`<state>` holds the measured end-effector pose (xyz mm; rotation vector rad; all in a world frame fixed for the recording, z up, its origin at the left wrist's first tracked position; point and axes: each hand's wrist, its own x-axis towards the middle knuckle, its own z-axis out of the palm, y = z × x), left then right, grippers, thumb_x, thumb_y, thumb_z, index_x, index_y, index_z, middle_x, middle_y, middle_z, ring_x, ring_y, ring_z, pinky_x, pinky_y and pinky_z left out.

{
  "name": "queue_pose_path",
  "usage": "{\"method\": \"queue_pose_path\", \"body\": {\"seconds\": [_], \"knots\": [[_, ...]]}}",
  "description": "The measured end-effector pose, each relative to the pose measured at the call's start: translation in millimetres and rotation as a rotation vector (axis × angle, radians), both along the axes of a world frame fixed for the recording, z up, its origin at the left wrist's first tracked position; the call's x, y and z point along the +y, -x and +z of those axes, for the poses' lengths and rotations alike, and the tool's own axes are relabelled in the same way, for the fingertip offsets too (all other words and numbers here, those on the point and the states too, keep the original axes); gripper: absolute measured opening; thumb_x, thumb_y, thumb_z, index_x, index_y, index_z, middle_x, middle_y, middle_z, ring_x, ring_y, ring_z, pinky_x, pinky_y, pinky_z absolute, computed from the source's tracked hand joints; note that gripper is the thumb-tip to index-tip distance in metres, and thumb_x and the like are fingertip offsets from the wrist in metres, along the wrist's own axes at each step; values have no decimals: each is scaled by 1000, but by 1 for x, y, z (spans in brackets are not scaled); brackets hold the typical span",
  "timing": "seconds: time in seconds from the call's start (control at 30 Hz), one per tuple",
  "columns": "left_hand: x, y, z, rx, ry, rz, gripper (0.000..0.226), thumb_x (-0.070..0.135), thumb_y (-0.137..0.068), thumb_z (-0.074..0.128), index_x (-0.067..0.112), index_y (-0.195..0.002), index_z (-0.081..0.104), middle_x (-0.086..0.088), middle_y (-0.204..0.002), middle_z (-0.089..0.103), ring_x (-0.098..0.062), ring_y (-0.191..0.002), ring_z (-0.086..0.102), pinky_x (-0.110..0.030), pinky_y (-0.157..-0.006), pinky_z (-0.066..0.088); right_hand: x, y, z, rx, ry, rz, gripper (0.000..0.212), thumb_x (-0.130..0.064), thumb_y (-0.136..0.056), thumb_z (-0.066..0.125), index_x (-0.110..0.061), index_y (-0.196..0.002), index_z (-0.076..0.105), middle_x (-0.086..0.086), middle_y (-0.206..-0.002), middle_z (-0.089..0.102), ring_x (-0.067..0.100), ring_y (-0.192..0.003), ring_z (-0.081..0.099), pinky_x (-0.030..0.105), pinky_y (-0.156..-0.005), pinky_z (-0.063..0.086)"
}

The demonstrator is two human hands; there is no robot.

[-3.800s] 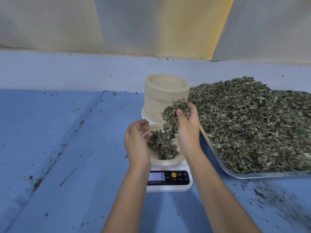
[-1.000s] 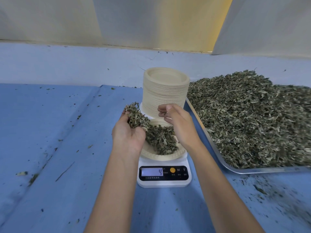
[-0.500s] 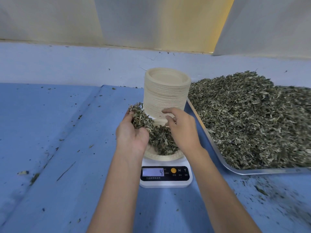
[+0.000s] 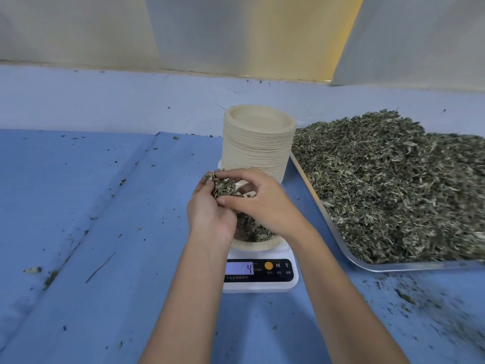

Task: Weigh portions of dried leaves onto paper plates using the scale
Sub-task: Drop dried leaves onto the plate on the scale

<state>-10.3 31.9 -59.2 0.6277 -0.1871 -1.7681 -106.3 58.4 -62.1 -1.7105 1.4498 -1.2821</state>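
Centre frame: left hand (image 4: 210, 216) cupped a handful of dried leaves (image 4: 223, 186), fingers curled round it | right hand (image 4: 259, 203) pinched that handful from above | just below: leaf-filled paper plate (image 4: 258, 245) on scale (image 4: 259, 283), display 4 | right: heaped tray (image 4: 393, 266)

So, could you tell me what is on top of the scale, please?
A plate of leaves sits on the scale. The left hand and right hand, gripping leaves above it, hide the plate's far side and most of its pile.

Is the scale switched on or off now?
On: the scale has a lit display that shows a 4.
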Motion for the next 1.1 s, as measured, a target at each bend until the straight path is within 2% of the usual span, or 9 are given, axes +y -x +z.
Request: {"method": "queue_pose_path", "body": {"seconds": [0.17,0.27,0.37,0.5,0.57,0.73,0.87,1.03,1.1], "knots": [[2,2,1,-4,7,56,23,0,-99,36,5,-109,55,-11,-88,61,-19,-74,62,-24,-55,55,0,-4,0,-6,68,-126,25,-10,-76,75,-33,-86,74,-5,-97,70,17,-85,65,37,-83,54],[0,0,3,19,11,84,22,-3,-99,35,3,-102,55,-14,-92,60,-21,-78,61,-28,-68,54,1,-1,2,-106,50,-159,26,-7,-77,74,-33,-80,74,-6,-80,73,21,-74,68,43,-77,58],[-4,-5,5,69,-16,88,26,-3,-99,34,0,-112,56,-19,-105,62,-27,-89,62,-40,-82,54,0,7,4,-250,69,-196,21,-5,-79,73,-26,-84,74,-2,-73,73,9,-65,68,25,-66,57],[-7,-9,6,74,-49,109,20,-2,-99,36,6,-104,54,-9,-85,59,-16,-67,57,-18,-42,48,-3,19,0,-265,99,-361,21,-7,-82,69,-28,-86,71,-2,-79,73,20,-72,69,37,-70,56],[-6,-7,5,78,-54,107,20,-1,-99,36,6,-105,53,-7,-83,58,-14,-65,55,-15,-39,45,-5,23,-4,-179,93,-402,17,-11,-84,68,-27,-88,69,-5,-79,72,25,-78,68,43,-73,55],[-5,-4,5,56,-33,72,17,0,-99,37,6,-99,53,-8,-88,56,-14,-68,51,-20,-53,43,-8,22,-13,-62,65,-445,18,-21,-83,72,-35,-76,61,-8,-73,69,12,-71,64,33,-67,52],[-3,-5,9,71,-37,90,19,-1,-99,38,4,-91,54,-9,-84,58,-16,-66,55,-18,-45,48,-9,22,-16,5,51,-428,10,-30,-83,72,-30,-74,68,-10,-70,70,4,-72,65,21,-65,48],[1,-6,13,102,-46,95,20,-1,-99,38,4,-90,56,-10,-84,61,-16,-69,59,-19,-42,49,-7,20,-14,57,97,-397,18,-30,-89,65,-18,-96,77,-22,-71,65,-13,-62,55,4,-57,36],[2,-7,13,94,-54,92,19,-1,-98,39,4,-91,56,-10,-85,61,-17,-69,59,-19,-43,49,-6,21,-13,38,87,-390,17,-30,-91,62,-22,-91,77,-23,-70,63,-12,-61,53,3,-58,35]]}}
